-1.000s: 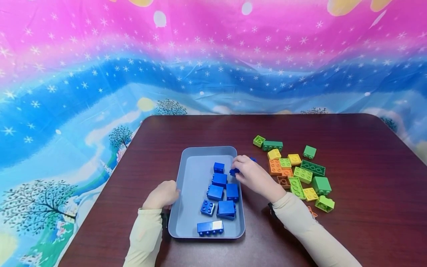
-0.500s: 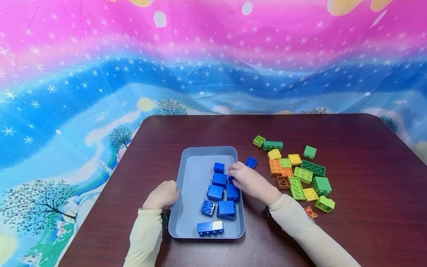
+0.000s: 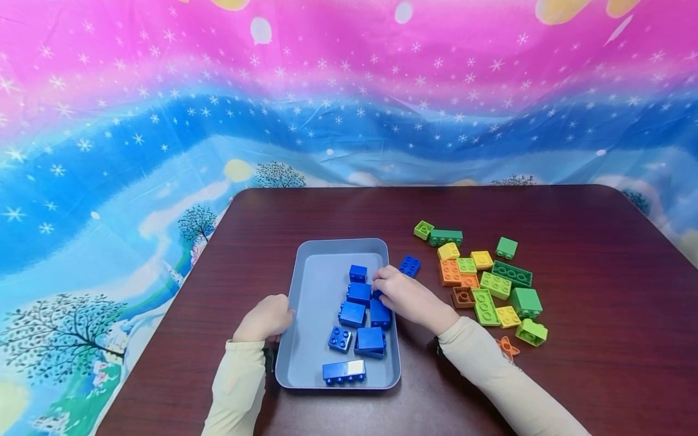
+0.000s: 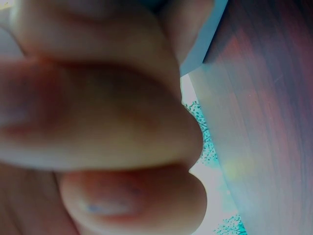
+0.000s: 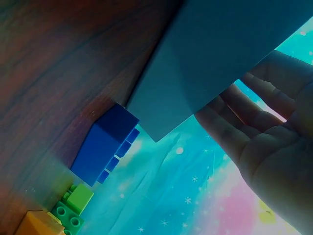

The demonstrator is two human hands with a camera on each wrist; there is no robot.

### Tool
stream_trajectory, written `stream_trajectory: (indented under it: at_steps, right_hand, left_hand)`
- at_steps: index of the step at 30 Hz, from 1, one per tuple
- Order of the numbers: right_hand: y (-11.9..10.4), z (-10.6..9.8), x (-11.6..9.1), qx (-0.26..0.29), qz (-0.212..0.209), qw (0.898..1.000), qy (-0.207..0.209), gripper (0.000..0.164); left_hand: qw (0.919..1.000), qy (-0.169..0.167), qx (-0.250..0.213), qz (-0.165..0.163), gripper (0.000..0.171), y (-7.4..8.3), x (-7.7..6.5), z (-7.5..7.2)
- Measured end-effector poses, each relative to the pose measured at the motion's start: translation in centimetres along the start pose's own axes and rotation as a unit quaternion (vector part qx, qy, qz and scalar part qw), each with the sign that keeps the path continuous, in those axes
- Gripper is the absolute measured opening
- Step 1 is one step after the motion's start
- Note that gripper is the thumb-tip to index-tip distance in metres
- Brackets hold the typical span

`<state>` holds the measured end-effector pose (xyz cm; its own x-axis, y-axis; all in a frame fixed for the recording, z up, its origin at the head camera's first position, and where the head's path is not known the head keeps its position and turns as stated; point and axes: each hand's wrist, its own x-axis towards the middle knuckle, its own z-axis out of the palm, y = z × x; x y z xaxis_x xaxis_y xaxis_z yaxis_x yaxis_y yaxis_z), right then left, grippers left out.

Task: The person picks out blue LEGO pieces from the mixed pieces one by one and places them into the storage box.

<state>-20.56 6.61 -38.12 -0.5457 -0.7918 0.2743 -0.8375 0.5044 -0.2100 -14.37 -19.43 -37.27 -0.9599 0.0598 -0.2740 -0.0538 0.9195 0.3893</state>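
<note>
A grey tray (image 3: 313, 266) holds several blue toy bricks (image 3: 352, 315), most of them along its right half. My left hand (image 3: 265, 318) grips the tray's left rim with curled fingers; the left wrist view shows those fingers (image 4: 107, 117) up close, with the tray wall (image 4: 203, 41) behind. Over the right rim reaches my right hand (image 3: 411, 298), its fingertips down inside the tray around a blue brick (image 3: 376, 293) that is mostly hidden. From the right wrist view, the tray wall (image 5: 195, 68) covers the fingertips of the right hand (image 5: 279, 142).
Another blue brick (image 3: 409, 266) lies on the dark wooden table (image 3: 600, 272), just right of the tray. Farther right are loose green (image 3: 526, 302), yellow (image 3: 481, 260), orange (image 3: 449, 272) and brown bricks (image 3: 463, 297), plus an orange flower-shaped piece (image 3: 508, 347). A patterned cloth (image 3: 349, 121) hangs behind.
My right hand has brought a blue brick over the right rim and lowered it into the tray, uncovering the blue brick on the table. The left hand has stayed at the rim.
</note>
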Motion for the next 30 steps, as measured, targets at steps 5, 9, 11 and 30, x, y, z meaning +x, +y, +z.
stream_trajectory:
  at_steps: [5, 9, 11, 30]
  right_hand:
    - [0.1, 0.1, 0.0, -0.004, -0.010, 1.000, 0.002, 0.014]
    - [0.1, 0.2, 0.0, -0.012, -0.010, 1.000, -0.004, 0.013]
    - [0.1, 0.3, 0.0, -0.013, -0.008, 1.000, -0.006, 0.014]
    - [0.9, -0.8, -0.2, -0.011, 0.048, 0.998, 0.026, 0.016]
  left_hand:
    - [1.0000, -0.002, -0.002, -0.002, 0.036, 0.0, 0.0, 0.0]
    - [1.0000, -0.005, -0.005, -0.004, 0.036, 0.0, 0.0, 0.0]
    - [1.0000, -0.005, -0.004, -0.003, 0.036, 0.0, 0.0, -0.1]
    - [1.0000, -0.007, 0.002, -0.004, 0.034, 0.2, 0.0, -0.1]
